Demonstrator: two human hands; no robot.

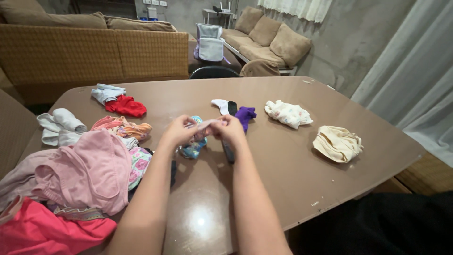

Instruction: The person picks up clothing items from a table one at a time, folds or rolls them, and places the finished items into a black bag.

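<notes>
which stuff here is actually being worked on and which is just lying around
In hand:
left hand and right hand, both gripping a small patterned garment above the table

Lying about:
pink clothes pile
red cloth
purple sock
white floral bundle
cream bundle
white socks

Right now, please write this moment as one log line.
left hand: holds small patterned garment | right hand: holds same garment | pink clothes pile: left | brown table

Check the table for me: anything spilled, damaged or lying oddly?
Nothing spilled or damaged. The pink pile overhangs the table at its near-left edge and could slip. Both hands hold a small patterned garment above the middle.
</notes>
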